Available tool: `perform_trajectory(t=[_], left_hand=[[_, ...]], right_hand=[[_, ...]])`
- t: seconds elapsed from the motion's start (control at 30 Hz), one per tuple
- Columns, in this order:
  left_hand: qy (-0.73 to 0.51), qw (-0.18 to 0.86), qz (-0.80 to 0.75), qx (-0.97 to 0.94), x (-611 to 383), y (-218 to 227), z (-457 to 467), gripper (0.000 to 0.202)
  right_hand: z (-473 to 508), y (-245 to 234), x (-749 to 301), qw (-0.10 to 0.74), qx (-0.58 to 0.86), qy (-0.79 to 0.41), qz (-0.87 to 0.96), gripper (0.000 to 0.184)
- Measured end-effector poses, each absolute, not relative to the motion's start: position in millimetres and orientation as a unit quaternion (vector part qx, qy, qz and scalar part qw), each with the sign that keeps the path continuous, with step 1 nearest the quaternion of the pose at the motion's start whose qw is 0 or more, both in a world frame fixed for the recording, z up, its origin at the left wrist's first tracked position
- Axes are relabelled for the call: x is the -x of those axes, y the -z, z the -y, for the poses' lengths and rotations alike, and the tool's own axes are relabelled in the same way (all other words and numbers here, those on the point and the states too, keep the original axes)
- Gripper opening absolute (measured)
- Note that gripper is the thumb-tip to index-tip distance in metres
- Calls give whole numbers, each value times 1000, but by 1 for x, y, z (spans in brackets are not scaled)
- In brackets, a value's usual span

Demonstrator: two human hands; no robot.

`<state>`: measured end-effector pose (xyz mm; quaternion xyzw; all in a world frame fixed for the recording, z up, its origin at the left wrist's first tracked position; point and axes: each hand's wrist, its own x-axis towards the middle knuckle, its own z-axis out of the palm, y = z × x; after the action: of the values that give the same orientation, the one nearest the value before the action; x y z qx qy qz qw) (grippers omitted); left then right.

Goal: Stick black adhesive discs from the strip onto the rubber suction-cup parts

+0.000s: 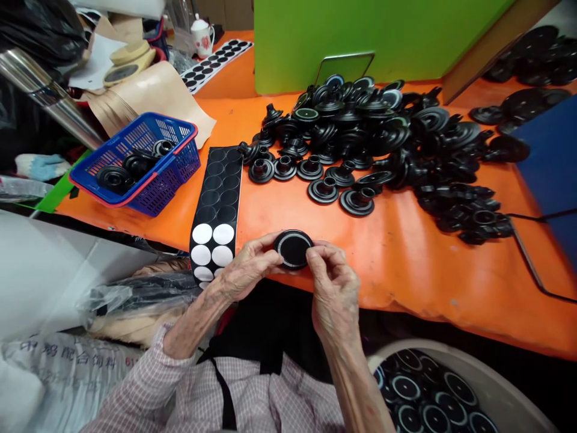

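Between my two hands, just over the table's front edge, is a round black plastic cap (294, 249) with a pale ring on its upward face. My left hand (252, 263) grips its left side, thumb on the rim. On the right side, my right hand (333, 270) pinches the edge between thumb and fingers. A sticker sheet (220, 180) lies left of the hands; black discs fill its far part, and white circles show at its near end. Beyond the hands, a large pile of similar black caps (351, 132) spreads over the orange table (279, 204), several with stems pointing up.
A blue basket (148, 186) holding several black parts stands at the left. At lower right, a pale tub (491, 367) contains many ringed caps. A green panel (383, 42) rises behind the pile, a blue panel (550, 162) at right. Another sticker sheet (216, 63) lies farther back.
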<state>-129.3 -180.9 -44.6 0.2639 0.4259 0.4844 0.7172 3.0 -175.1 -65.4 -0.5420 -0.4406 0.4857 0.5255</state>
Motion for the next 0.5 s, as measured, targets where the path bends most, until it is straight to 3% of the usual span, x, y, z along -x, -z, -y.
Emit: perform_trajectory(t=[0.5], left_hand=[[-502, 685, -459, -262, 131, 50, 184, 43]], right_hand=[[181, 70, 7, 486, 579, -347, 556, 16]])
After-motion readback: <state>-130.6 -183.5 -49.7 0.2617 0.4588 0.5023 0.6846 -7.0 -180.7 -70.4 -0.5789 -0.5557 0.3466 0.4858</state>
